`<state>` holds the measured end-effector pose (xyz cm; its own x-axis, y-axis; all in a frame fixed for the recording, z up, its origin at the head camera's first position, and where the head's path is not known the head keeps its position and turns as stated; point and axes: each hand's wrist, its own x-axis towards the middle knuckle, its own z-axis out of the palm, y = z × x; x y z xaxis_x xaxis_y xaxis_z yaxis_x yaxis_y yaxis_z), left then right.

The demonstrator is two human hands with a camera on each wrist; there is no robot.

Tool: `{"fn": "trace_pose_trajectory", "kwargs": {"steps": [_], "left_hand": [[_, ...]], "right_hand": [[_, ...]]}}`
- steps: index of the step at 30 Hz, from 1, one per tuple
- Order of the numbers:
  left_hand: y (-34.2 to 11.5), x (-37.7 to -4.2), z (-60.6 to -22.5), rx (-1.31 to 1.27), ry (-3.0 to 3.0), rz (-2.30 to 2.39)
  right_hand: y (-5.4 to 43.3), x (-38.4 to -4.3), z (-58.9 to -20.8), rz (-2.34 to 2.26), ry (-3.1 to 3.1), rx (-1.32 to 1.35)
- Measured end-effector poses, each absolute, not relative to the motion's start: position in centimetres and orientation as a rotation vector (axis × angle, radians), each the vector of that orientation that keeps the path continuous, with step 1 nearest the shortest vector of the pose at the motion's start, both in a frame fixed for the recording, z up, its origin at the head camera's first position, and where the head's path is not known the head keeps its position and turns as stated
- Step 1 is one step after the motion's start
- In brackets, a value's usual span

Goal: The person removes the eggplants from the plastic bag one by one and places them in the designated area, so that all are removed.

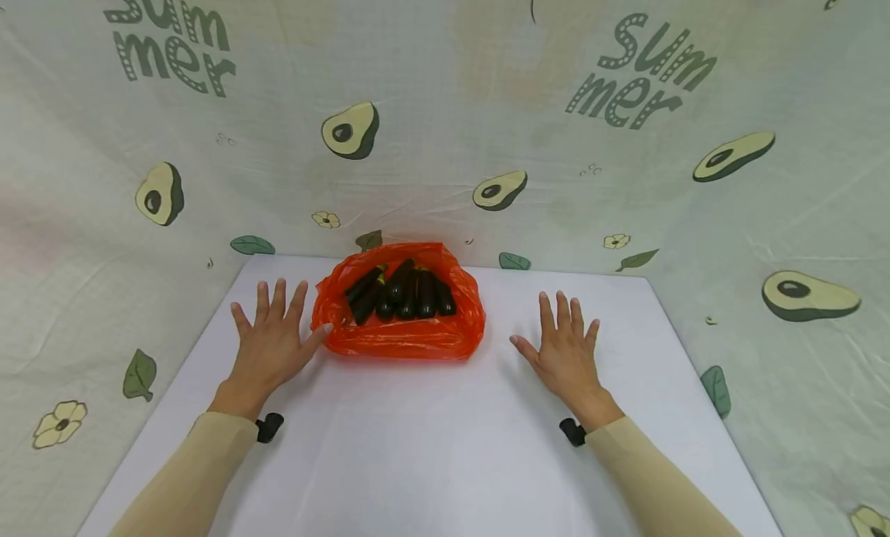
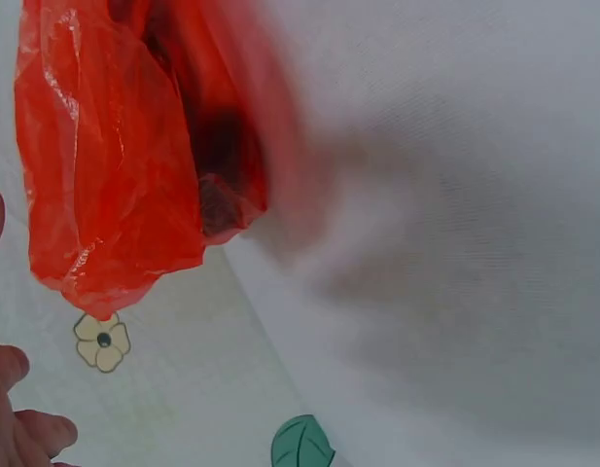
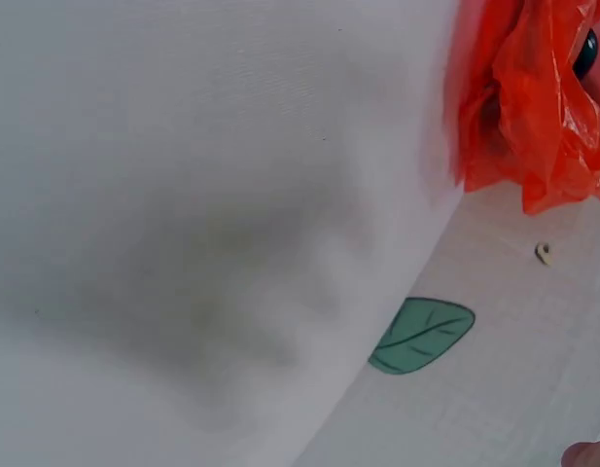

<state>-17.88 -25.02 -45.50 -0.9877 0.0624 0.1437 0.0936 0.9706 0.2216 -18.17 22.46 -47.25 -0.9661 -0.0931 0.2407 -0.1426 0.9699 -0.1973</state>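
A red plastic bag [image 1: 410,345] lies at the back of the white table with its mouth facing me, and several dark, glossy eggplants [image 1: 426,293] show inside it. My left hand [image 1: 273,350] is spread just left of the bag, its thumb overlapping the bag's edge in the head view. To the right of the bag, my right hand [image 1: 566,358] is held with fingers straight and holds nothing. In the left wrist view the bag [image 2: 115,165] fills the upper left, with some left fingertips [image 2: 47,428] at the edge. The right wrist view shows the bag [image 3: 547,107] at upper right.
The white tabletop [image 1: 431,444] stretches from the bag toward me. A cloth [image 1: 424,81] printed with avocados, leaves and flowers rises behind the table and along both sides. Small black devices [image 1: 270,427] sit at both wrists.
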Motion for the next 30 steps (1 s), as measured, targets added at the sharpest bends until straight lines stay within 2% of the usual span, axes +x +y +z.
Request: {"fn": "trace_pose_trajectory", "kwargs": {"steps": [10,18,30], "left_hand": [[-23.9,-20.7,-45.4,-0.146,-2.951,-0.347],[-22.7,-21.2,-45.9,-0.187,-2.978,-0.333],[-21.9,-22.3,-46.7,-0.244,-3.018,-0.303]], "right_hand": [[18.0,-21.1,-46.7,0.302,-2.938,0.25],[14.2,-22.8,-47.4,0.405,-2.947,0.387],[11.2,-24.5,-48.5,0.396,-2.974,0.439]]}}
